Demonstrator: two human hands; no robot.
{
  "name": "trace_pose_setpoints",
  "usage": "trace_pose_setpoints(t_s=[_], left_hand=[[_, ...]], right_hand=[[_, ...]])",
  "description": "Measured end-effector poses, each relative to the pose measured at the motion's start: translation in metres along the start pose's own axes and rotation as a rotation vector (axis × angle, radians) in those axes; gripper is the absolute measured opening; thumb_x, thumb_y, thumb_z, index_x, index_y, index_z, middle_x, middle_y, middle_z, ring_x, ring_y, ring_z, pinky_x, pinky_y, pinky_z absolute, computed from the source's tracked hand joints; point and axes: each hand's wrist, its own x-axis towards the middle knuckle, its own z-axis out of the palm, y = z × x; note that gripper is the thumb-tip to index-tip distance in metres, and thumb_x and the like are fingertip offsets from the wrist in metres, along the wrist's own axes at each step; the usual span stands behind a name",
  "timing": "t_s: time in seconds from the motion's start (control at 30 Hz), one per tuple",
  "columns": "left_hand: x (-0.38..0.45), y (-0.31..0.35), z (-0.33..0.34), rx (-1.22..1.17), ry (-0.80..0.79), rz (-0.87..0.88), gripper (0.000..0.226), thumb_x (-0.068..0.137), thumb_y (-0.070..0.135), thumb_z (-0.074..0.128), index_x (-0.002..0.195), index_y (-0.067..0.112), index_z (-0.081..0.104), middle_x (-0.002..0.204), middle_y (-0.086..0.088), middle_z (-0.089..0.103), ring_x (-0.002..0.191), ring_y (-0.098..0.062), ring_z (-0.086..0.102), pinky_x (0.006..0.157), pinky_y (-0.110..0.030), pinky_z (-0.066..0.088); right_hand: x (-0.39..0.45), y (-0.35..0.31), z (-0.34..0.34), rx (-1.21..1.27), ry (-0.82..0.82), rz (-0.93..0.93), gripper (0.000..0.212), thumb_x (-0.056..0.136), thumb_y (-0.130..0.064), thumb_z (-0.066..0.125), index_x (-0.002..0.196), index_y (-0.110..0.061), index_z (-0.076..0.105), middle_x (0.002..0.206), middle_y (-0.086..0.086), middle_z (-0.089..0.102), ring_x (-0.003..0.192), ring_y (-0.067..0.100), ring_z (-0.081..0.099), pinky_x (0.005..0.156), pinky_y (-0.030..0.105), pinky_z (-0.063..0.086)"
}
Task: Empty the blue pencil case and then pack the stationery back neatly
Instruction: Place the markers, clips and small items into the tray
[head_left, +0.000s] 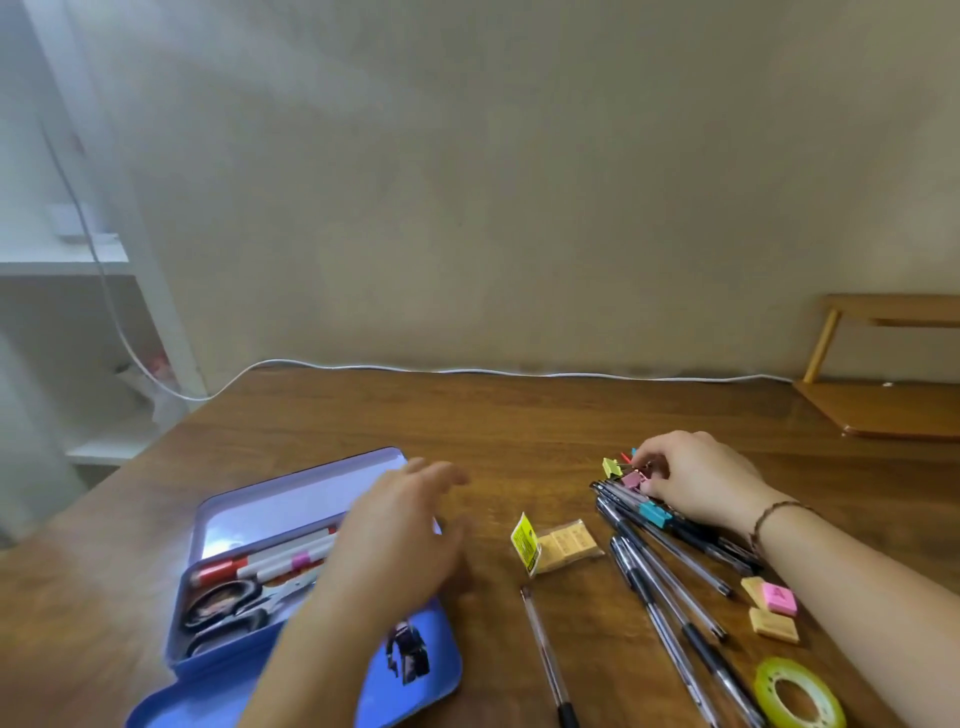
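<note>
The blue pencil case (249, 512) lies open at the front left of the table, with markers (283, 558) and black scissors (228, 605) inside. Its blue lid (415, 691) lies in front of it. My left hand (400, 535) hovers over the case's right end, fingers spread and blurred, holding nothing. My right hand (696, 478) pinches a pink binder clip (632, 479) at the top of a heap of pens (670, 561). A yellow clip (610, 466) and a teal clip (655, 514) lie beside it.
A packet of small pads (558, 545) lies mid-table. Erasers (774, 605) and a tape roll (797, 693) sit at the front right, a single pen (545, 654) at the front. A white cable (467, 370) runs along the wall. A wooden stand (883, 395) is at the back right.
</note>
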Motion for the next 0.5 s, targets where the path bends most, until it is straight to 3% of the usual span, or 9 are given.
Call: trace_pose_setpoints(t_s=[0.1, 0.23, 0.33, 0.5], left_hand=[[0.000, -0.044, -0.025, 0.152, -0.093, -0.188, 0.032, 0.087, 0.041, 0.064, 0.119, 0.043, 0.058, 0.124, 0.014, 0.058, 0.116, -0.017, 0.048, 0.092, -0.036, 0.046], [-0.005, -0.068, -0.038, 0.183, -0.253, -0.347, 0.052, 0.082, 0.052, 0.064, 0.130, 0.046, 0.046, 0.137, 0.014, 0.048, 0.127, -0.020, 0.040, 0.103, -0.042, 0.040], [-0.008, -0.073, -0.043, 0.136, -0.358, -0.377, 0.060, 0.079, 0.053, 0.068, 0.132, 0.045, 0.042, 0.133, 0.011, 0.051, 0.113, -0.020, 0.052, 0.100, -0.041, 0.043], [-0.009, -0.078, -0.045, 0.184, -0.439, -0.305, 0.071, 0.081, 0.053, 0.066, 0.142, 0.040, 0.031, 0.145, 0.011, 0.041, 0.130, -0.019, 0.038, 0.108, -0.042, 0.034]], right_hand=[[0.000, -0.002, 0.000, -0.065, 0.020, -0.016, 0.029, 0.087, -0.033, 0.067, 0.115, -0.038, 0.062, 0.110, -0.009, 0.065, 0.086, 0.007, 0.058, 0.067, 0.024, 0.054], [0.001, -0.008, -0.002, -0.111, 0.059, -0.084, 0.023, 0.085, -0.042, 0.066, 0.107, -0.043, 0.062, 0.107, -0.015, 0.063, 0.094, 0.006, 0.056, 0.071, 0.024, 0.053], [0.002, -0.014, -0.002, -0.153, 0.008, -0.105, 0.020, 0.086, -0.044, 0.064, 0.106, -0.043, 0.063, 0.106, -0.018, 0.064, 0.094, 0.003, 0.057, 0.072, 0.024, 0.054], [0.001, -0.019, -0.005, -0.234, -0.015, -0.155, 0.013, 0.084, -0.045, 0.066, 0.094, -0.045, 0.058, 0.100, -0.020, 0.058, 0.090, 0.000, 0.055, 0.068, 0.017, 0.050]])
